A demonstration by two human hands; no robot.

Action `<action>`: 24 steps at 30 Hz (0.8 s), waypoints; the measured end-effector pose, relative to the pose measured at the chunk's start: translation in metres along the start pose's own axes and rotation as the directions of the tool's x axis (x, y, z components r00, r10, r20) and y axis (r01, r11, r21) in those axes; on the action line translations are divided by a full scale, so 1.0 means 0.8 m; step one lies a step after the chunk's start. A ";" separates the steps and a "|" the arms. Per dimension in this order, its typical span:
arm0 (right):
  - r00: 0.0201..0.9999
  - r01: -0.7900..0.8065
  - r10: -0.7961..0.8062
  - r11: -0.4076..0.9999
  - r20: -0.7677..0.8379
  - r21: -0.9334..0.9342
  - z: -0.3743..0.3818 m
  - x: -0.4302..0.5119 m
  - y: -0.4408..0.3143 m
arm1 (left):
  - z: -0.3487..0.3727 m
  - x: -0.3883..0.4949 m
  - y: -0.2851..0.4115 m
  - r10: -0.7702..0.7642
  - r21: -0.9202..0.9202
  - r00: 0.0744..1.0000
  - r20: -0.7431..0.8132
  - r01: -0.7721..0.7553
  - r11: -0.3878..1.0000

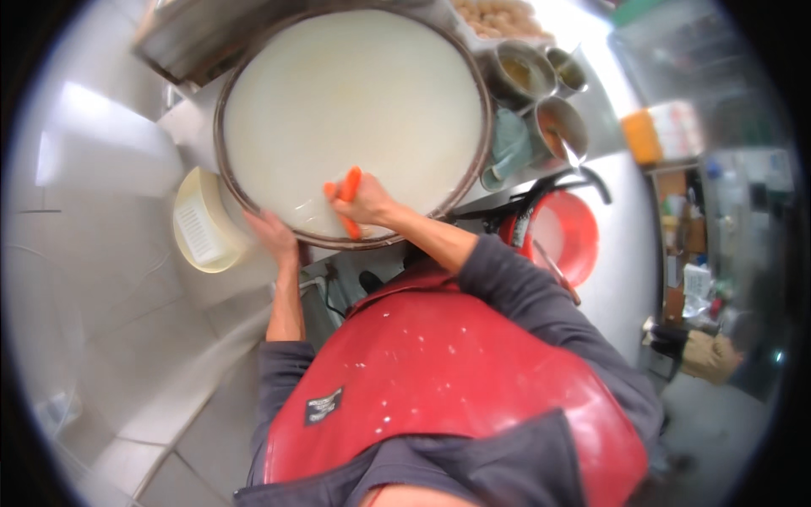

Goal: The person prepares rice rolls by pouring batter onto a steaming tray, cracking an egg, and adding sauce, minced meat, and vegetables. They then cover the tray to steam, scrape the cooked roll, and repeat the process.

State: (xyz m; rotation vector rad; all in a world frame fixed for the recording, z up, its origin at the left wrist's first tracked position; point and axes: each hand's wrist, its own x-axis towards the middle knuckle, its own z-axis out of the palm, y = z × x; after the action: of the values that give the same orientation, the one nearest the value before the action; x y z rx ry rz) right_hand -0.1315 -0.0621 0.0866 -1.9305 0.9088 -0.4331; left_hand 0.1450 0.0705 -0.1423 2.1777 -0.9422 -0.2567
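A large round vessel with a brown rim [220, 127] lies before me, its inside filled by a smooth, milky-white surface [355, 101]. Over its near edge, my right hand [367, 199] is closed around an orange tool [351, 180] with a short crosspiece. The tool's lower end reaches the white surface close to the rim; its exact kind is unclear. My left hand [274, 236] is against the outside of the rim at the near left. Blur hides whether those fingers grip it or only rest there.
Left of the vessel stands a cream tub [231, 244] with a written label. At right are metal pots [519, 73] with sauces, a greenish bottle [510, 142], a red bucket [580, 234] and black tongs-like handles [538, 190]. Eggs [497, 19] sit at the back right.
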 end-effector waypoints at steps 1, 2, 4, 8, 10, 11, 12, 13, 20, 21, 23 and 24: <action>0.986 0.135 -0.117 0.978 -0.123 0.156 0.009 0.023 -0.008 | -0.011 0.005 0.014 -0.057 -0.093 0.998 0.019 0.058 0.994; 0.984 0.077 -0.007 0.919 -0.179 0.388 0.003 0.044 -0.016 | -0.027 0.003 0.035 -0.090 -0.217 0.992 0.091 0.108 0.970; 0.957 0.148 0.074 0.705 -0.279 0.694 -0.054 0.063 -0.026 | -0.074 -0.024 0.090 -0.049 -0.216 0.992 0.118 0.074 0.974; 0.811 0.286 -0.130 0.939 -0.570 0.192 -0.309 0.027 0.001 | -0.162 -0.157 0.185 -0.127 -0.333 0.986 0.113 0.158 0.930; 0.615 0.278 -0.352 0.934 -0.706 -0.223 -0.441 0.000 0.044 | -0.182 -0.213 0.200 -0.314 -0.356 0.938 0.144 0.346 0.868; 0.667 0.018 -0.242 0.951 -0.704 -0.310 -0.501 -0.009 0.071 | -0.185 -0.231 0.201 -0.436 -0.349 0.882 0.179 0.471 0.810; 0.645 -0.181 -0.189 0.904 -0.740 -0.388 -0.536 -0.006 0.103 | -0.185 -0.241 0.202 -0.461 -0.363 0.863 0.206 0.504 0.784; 0.674 -0.289 -0.072 0.890 -0.735 -0.352 -0.569 -0.004 0.134 | -0.181 -0.246 0.203 -0.507 -0.360 0.828 0.240 0.561 0.746; 0.653 -0.152 0.396 0.904 -0.646 0.400 -0.593 -0.022 0.262 | -0.120 -0.183 0.272 -0.571 -0.498 0.774 0.274 0.622 0.604; 0.633 -0.095 0.337 0.927 -0.697 0.362 -0.602 -0.044 0.263 | -0.112 -0.175 0.282 -0.571 -0.494 0.775 0.273 0.622 0.608; 0.581 -0.201 0.147 0.979 -0.800 0.035 -0.635 -0.118 0.264 | -0.101 -0.165 0.295 -0.517 -0.531 0.805 0.290 0.585 0.613; 0.581 -0.265 0.182 0.964 -0.793 0.027 -0.647 -0.168 0.267 | -0.096 -0.162 0.295 -0.513 -0.501 0.801 0.308 0.595 0.628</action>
State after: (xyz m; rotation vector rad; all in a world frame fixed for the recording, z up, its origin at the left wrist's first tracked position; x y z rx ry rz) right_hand -0.6308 -0.3353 0.1745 -1.6343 1.7563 -1.1703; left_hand -0.0431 0.0946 0.0640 1.8082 -0.1522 -0.8872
